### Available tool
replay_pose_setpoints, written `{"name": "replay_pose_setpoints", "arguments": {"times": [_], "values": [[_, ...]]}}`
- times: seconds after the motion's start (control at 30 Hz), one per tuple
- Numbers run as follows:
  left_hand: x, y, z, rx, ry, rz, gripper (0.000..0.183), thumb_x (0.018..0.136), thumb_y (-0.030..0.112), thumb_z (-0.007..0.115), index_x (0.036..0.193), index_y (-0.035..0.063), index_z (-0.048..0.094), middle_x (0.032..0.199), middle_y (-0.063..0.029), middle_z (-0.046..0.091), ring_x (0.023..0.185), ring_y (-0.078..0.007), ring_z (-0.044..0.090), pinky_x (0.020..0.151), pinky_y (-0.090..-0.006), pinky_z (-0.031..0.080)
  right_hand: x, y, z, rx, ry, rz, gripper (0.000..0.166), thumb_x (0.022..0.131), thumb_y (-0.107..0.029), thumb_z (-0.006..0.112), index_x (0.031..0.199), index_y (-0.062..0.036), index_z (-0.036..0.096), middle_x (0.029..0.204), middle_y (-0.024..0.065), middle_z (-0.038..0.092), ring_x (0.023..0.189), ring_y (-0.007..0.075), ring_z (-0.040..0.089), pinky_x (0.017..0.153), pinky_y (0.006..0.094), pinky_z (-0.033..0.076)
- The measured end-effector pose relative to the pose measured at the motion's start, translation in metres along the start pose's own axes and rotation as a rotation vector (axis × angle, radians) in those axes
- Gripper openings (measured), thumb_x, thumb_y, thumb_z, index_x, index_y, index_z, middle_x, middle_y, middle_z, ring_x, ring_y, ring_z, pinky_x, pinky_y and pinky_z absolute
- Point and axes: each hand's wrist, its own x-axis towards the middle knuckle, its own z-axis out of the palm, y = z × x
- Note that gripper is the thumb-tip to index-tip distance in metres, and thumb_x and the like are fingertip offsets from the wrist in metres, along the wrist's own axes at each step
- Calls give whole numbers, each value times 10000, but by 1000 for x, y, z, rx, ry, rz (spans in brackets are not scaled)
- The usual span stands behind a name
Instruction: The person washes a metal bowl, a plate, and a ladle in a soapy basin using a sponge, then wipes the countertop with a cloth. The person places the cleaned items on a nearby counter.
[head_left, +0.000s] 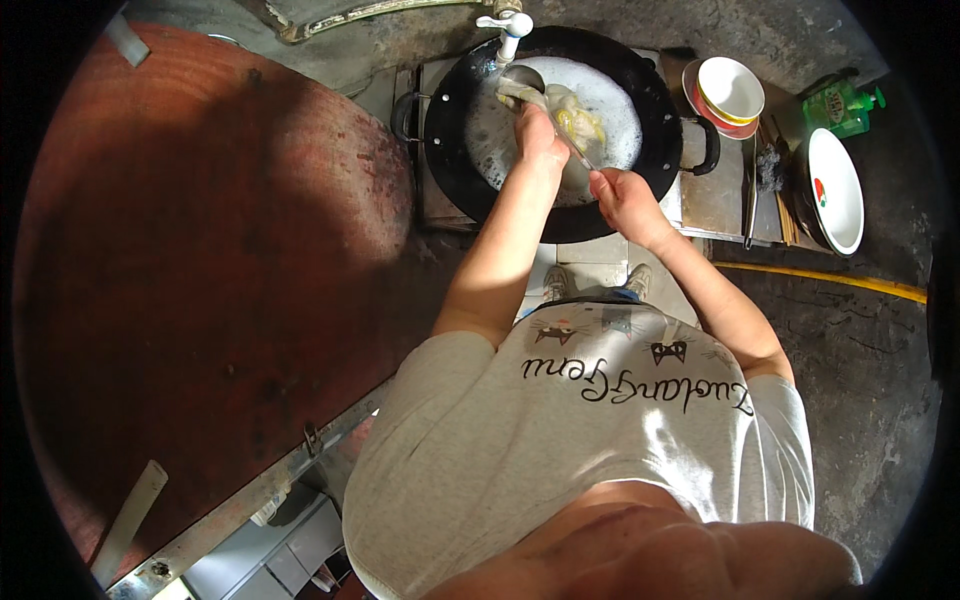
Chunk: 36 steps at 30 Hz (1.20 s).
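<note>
A large black wok (457, 169) with two side handles holds sudsy water (615, 86). Above the suds, my left hand (538, 135) has a pale wet cloth (521, 91) against the bowl of a metal ladle (523, 77). My right hand (626, 199), over the wok's near right side, grips the end of the ladle's handle, which slants up to the left. A second bunched cloth, pale with yellow parts (577, 120), lies in the suds just right of my left hand. The fingers of my left hand are partly hidden by the cloth.
A white-handled tap (514, 26) reaches over the wok's far rim. Stacked bowls (731, 86), a dark scouring pad (769, 169), chopsticks (786, 223), a large white enamel basin (836, 191) and a green pump bottle (840, 109) stand at the right. A reddish board (225, 300) spans the left.
</note>
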Motion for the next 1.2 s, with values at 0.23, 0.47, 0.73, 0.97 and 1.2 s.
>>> {"name": "replay_pose_setpoints", "arguments": {"times": [0.23, 0.47, 0.73, 0.97, 1.2], "values": [[7, 12, -20, -24, 154, 46, 490, 894, 487, 336, 1090, 60, 475, 1015, -86, 550, 905, -250, 545, 768, -424, 482, 2, 12, 6, -200, 38, -188, 385, 915, -306, 413, 685, -2, 470, 482, 62, 437, 424, 149, 449, 415, 300, 377], [-20, 5, -7, -69, -82, 98, 513, 898, 475, 275, 1177, 72, 428, 1143, -75, 490, 1061, -229, 462, 906, -393, 383, -10, -16, 3, 830, -156, 289, 311, 928, -332, 374, 711, -113, 414, 506, -54, 330, 366, 42, 235, 302, 183, 168], [-17, 12, -15, -48, -192, 119, 517, 897, 475, 300, 1215, 80, 402, 1192, -73, 461, 1093, -241, 434, 943, -401, 347, -13, -4, -7, 858, -301, 306, 301, 930, -318, 365, 714, -110, 395, 524, -44, 335, 376, 47, 243, 309, 191, 173], [1, 20, -21, 143, -50, 108, 286, 896, 234, 452, 1098, 33, 482, 1047, -61, 538, 899, -190, 536, 797, -349, 454, -16, -1, 1, 524, -258, 234, 330, 934, -327, 364, 713, -84, 397, 486, -12, 340, 344, 76, 278, 291, 222, 212], [-18, 33, -9, 58, -181, -238, 215, 876, 192, 478, 1009, 36, 544, 960, -69, 589, 852, -184, 567, 754, -344, 474, -17, 5, -6, 668, -316, 295, 333, 930, -341, 374, 712, -90, 389, 497, -9, 339, 339, 72, 249, 290, 224, 176]]}}
